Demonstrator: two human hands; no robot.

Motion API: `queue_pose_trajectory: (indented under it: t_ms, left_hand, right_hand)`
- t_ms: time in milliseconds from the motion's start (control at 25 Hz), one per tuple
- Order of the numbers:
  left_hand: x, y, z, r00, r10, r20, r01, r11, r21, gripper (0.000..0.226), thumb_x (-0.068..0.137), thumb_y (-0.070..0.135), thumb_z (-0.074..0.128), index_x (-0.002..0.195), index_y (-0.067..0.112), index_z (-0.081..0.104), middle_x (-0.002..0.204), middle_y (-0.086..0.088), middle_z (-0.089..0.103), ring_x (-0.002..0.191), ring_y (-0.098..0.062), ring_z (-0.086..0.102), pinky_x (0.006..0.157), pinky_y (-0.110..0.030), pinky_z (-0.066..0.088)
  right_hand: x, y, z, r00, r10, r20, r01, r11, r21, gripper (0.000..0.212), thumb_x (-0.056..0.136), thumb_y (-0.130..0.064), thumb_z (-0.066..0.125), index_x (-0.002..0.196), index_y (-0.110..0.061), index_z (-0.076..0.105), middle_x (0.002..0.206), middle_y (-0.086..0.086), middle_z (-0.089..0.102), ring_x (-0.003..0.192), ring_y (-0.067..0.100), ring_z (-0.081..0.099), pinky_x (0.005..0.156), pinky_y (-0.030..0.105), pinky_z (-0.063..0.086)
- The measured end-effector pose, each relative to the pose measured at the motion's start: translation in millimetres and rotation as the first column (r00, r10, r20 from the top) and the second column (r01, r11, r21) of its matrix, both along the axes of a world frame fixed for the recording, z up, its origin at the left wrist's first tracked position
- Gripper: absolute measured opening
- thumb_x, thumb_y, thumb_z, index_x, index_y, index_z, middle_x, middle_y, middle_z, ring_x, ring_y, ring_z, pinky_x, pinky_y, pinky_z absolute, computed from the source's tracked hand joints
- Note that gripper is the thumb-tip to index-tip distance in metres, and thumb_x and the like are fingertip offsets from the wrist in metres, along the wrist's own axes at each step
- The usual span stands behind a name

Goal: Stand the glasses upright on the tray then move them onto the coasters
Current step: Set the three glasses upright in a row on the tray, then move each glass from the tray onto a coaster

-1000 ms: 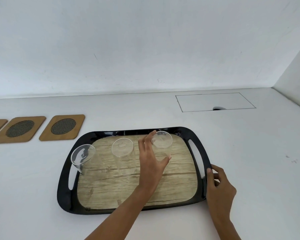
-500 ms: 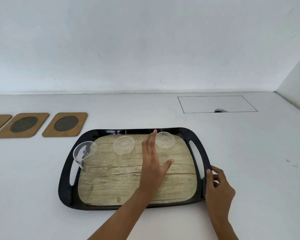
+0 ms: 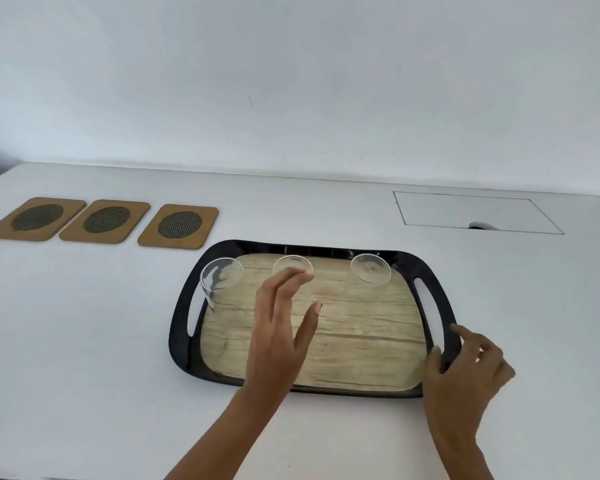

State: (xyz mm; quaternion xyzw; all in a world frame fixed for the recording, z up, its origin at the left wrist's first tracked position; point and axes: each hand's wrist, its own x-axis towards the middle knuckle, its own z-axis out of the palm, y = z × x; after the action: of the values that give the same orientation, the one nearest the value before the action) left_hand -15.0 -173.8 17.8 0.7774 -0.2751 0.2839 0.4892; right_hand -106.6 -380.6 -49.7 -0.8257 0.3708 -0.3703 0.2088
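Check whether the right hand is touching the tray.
Touching. The head view shows the right hand gripping the tray at its right handle, thumb on the inner edge and fingers curled over the outer rim.

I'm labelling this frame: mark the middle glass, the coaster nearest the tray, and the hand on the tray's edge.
middle glass (image 3: 292, 268): head view, rim opening.
nearest coaster (image 3: 180, 224): head view, mesh centre.
right hand (image 3: 471, 372): head view, back of hand.

Bright, even, diffuse light; only faint shadows. Mild glare on the black tray (image 3: 409, 261) rim. Slightly soft throughout, motion-blurred right hand (image 3: 465, 372), wide-angle bending at edges.
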Motion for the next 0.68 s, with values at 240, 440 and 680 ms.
queue_pose_trajectory:
  t_ms: [240, 440, 680]
  left_hand:
    - [15.4, 69.8, -7.2, 0.938, 0.279, -0.205, -0.317, 0.93, -0.188, 0.04, 0.093, 0.036, 0.047, 0.127, 0.015, 0.045, 0.128, 0.007, 0.044, 0.122, -0.007, 0.04, 0.099, -0.047, 0.042]
    - [35.6, 106.3, -16.2, 0.827, -0.023, -0.562, -0.205, 0.918, -0.34, 0.062, 0.088, 0.049, 0.052, 0.141, 0.022, 0.034, 0.138, 0.011, 0.04, 0.133, -0.007, 0.039, 0.112, -0.042, 0.037]
    - [67.3, 122.7, -15.4, 0.778, -0.133, -0.615, 0.07, 0.99, -0.125, 0.093, 0.076, 0.027, 0.08, 0.148, 0.012, 0.023, 0.152, 0.0, 0.033, 0.139, -0.011, 0.034, 0.115, -0.03, 0.03]
  right_hand:
    - [5.3, 100.6, -8.6, 0.962, 0.272, 0.007, -0.27, 0.959, -0.092, 0.034, 0.081, -0.019, 0.053, 0.112, -0.011, 0.065, 0.122, 0.01, 0.056, 0.121, 0.032, 0.038, 0.107, 0.037, 0.023]
    - [22.5, 157.3, -25.8, 0.921, 0.359, -0.153, -0.371, 0.927, -0.056, 0.052, 0.092, -0.037, 0.041, 0.127, -0.003, 0.058, 0.137, 0.014, 0.054, 0.138, 0.03, 0.033, 0.118, 0.035, 0.012]
    - [30.2, 170.0, -34.8, 0.934, 0.244, -0.259, -0.294, 0.94, -0.173, 0.049, 0.093, -0.031, 0.037, 0.115, 0.001, 0.067, 0.124, 0.016, 0.066, 0.12, 0.031, 0.058, 0.113, 0.045, 0.029]
